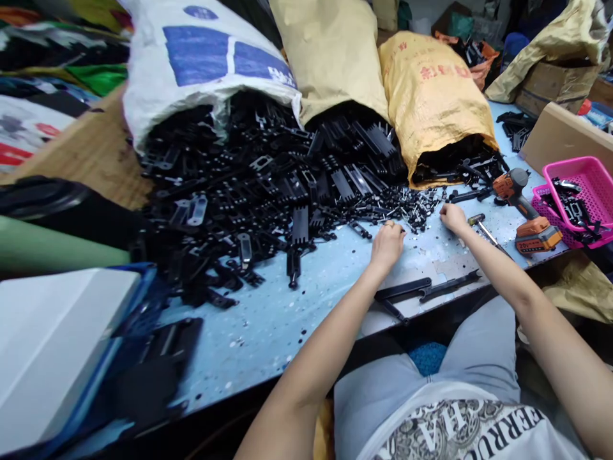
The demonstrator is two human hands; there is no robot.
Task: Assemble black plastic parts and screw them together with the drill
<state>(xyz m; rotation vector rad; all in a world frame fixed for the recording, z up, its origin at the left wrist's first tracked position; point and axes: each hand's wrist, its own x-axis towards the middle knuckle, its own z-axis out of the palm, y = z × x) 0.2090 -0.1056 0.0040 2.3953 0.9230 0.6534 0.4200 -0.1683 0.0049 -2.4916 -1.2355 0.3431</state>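
Observation:
My left hand [388,244] is at the front edge of a heap of small metal fasteners [416,206], its fingertips pressed together; whatever they pinch is too small to make out. A ring shows on one finger. On the heap's right side, my right hand [454,218] has its fingers curled in, and their contents are hidden. Just in front of the hands lie a long black flat bar [403,289] and a black slotted bar [450,285]. A screwdriver-like tool [487,232] rests right of my right hand.
Black plastic parts [282,185] spill from a white sack [158,83], a tan sack [335,57] and a yellow sack [431,96]. An orange cordless drill [527,214] stands beside a pink basket [587,169]. A white box [57,345] sits at left on the blue table [258,338].

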